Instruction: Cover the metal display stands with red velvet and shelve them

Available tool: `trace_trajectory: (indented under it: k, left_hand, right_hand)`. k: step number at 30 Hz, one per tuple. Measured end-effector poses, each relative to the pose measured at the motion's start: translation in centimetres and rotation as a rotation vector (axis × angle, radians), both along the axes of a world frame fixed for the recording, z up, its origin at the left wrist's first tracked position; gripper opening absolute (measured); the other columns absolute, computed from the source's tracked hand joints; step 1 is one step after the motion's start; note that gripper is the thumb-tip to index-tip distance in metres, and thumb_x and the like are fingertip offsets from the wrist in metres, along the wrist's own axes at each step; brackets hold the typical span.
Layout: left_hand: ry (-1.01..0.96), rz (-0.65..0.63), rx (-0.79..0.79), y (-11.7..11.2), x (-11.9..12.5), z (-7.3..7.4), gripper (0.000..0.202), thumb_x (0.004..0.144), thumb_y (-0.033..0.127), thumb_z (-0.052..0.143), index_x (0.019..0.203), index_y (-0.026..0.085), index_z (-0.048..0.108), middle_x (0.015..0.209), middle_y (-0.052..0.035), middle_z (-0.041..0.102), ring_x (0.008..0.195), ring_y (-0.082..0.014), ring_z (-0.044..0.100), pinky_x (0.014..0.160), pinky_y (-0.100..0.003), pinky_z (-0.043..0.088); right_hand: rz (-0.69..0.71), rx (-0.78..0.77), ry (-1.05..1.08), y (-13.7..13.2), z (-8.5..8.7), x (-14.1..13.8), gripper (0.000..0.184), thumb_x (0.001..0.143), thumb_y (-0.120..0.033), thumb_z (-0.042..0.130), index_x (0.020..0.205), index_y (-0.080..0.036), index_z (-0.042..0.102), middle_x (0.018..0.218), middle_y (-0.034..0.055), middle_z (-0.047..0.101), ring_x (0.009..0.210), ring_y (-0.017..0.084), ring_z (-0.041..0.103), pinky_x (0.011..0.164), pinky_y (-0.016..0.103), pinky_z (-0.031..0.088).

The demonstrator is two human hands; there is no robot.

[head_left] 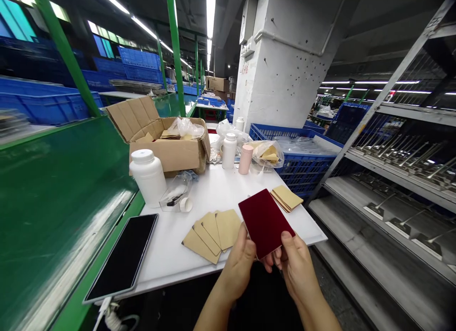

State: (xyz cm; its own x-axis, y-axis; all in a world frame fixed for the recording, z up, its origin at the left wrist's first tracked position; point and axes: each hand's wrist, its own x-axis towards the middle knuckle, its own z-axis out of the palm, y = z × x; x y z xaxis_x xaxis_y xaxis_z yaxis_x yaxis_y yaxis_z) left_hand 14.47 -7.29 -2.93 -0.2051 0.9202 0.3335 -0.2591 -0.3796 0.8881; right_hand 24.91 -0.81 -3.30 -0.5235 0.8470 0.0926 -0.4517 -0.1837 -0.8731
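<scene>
Right now, the person's left hand (237, 264) and right hand (297, 269) are both gripping a thin dark-red rectangular card (265, 223) by its lower part, with the right thumb pressing on its face, and they are holding it tilted just above the near edge of a white flat-topped table (213, 193). Just left of the card, a fanned row of tan rectangular cards (212, 233) is lying on the table, while a small stack of tan cards (287, 198) is sitting just beyond it. A black tablet (123, 257) is resting along the table's left edge, beside a long green workbench (60, 203). Farther back, an open brown cardboard box (167, 150), a white plastic bottle (147, 176) and a pale pink bottle (245, 159) are standing on the table. A blue plastic crate (302, 160) is sitting behind the table, grey metal shelving (388, 179) is running along the right, and long strip lights (210, 17) are shining beside a white concrete pillar (281, 60).
</scene>
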Motion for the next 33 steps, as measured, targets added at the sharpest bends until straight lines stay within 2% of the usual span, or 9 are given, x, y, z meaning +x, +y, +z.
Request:
trace_trajectory:
  k: [3,8,16,20,22,24,28,30,33]
  left_hand:
    - [0.052,0.029,-0.008,0.0,-0.1,0.1,0.046,0.095,0.04,0.045,0.132,0.018,0.029,0.076,-0.0013,0.056,0.061,-0.0111,0.054,0.056,-0.024,0.047]
    - [0.174,0.065,-0.035,-0.3,0.0,-0.3,0.042,0.098,0.037,0.038,0.134,0.019,0.025,0.075,0.0,0.052,0.064,-0.0103,0.051,0.059,-0.023,0.046]
    - [0.367,0.136,0.008,-0.9,1.1,-0.4,0.035,0.099,0.034,0.034,0.13,0.019,0.03,0.082,-0.0041,0.055,0.067,-0.0121,0.051,0.061,-0.026,0.047]
    - [0.359,0.126,0.063,-1.1,1.5,-0.1,0.03,0.099,0.033,0.034,0.125,0.019,0.035,0.079,-0.0025,0.055,0.063,-0.0112,0.051,0.058,-0.024,0.047]
    - [0.393,0.148,0.065,-1.2,1.3,0.2,0.03,0.098,0.031,0.037,0.126,0.02,0.038,0.083,-0.0041,0.058,0.068,-0.0124,0.055,0.064,-0.026,0.05]
    - [0.441,0.313,0.067,-1.4,0.9,0.5,0.035,0.095,0.028,0.046,0.129,0.022,0.039,0.098,-0.0074,0.059,0.082,-0.0153,0.059,0.075,-0.03,0.052]
    - [0.522,0.795,0.213,-2.4,-0.6,1.7,0.058,0.088,0.017,0.057,0.139,0.025,0.032,0.127,-0.0125,0.049,0.112,-0.0231,0.053,0.088,-0.038,0.051]
    - [0.677,0.881,0.307,-3.2,-1.1,2.5,0.059,0.084,0.009,0.06,0.137,0.023,0.039,0.129,-0.0126,0.049,0.119,-0.0251,0.049,0.093,-0.039,0.05]
    - [0.832,0.876,0.367,-3.9,-1.2,3.5,0.052,0.08,0.0,0.061,0.127,0.02,0.053,0.121,-0.0109,0.054,0.112,-0.0213,0.053,0.091,-0.034,0.05]
  right_hand:
    - [0.035,0.096,-0.031,0.1,-0.3,0.4,0.034,0.091,-0.046,0.052,0.073,-0.017,0.048,0.054,-0.0051,0.045,0.045,0.009,0.052,0.043,0.021,0.037]
    - [0.014,0.221,-0.112,0.0,-0.5,0.7,0.024,0.087,-0.039,0.06,0.09,-0.016,0.054,0.058,-0.0007,0.058,0.049,0.011,0.056,0.047,0.021,0.039]
    - [-0.078,0.192,-0.047,-0.5,-0.9,0.7,0.035,0.085,-0.041,0.063,0.063,-0.015,0.053,0.048,-0.001,0.05,0.041,0.011,0.05,0.041,0.022,0.043]
    - [-0.044,0.253,-0.031,-0.9,-0.7,1.2,0.031,0.087,-0.037,0.06,0.065,-0.014,0.057,0.053,0.0011,0.053,0.046,0.011,0.053,0.045,0.023,0.044]
    - [-0.073,0.254,-0.043,-1.0,-0.8,1.6,0.027,0.086,-0.037,0.062,0.072,-0.014,0.06,0.056,0.002,0.055,0.048,0.012,0.052,0.046,0.023,0.044]
    - [-0.162,0.249,-0.075,-0.9,-1.0,2.2,0.024,0.083,-0.037,0.065,0.08,-0.013,0.063,0.061,0.003,0.058,0.051,0.011,0.051,0.049,0.023,0.044]
    - [-0.254,0.255,-0.144,-0.6,-1.5,3.5,0.024,0.082,-0.038,0.066,0.085,-0.014,0.064,0.066,0.0032,0.058,0.053,0.011,0.048,0.048,0.022,0.04]
    - [-0.227,0.268,-0.169,-0.6,-1.6,4.0,0.024,0.083,-0.038,0.065,0.077,-0.015,0.063,0.061,0.0016,0.054,0.051,0.01,0.046,0.046,0.021,0.038]
    - [-0.191,0.291,-0.167,-1.0,-1.8,4.2,0.025,0.083,-0.036,0.064,0.072,-0.014,0.06,0.057,0.0007,0.051,0.051,0.01,0.045,0.047,0.021,0.039]
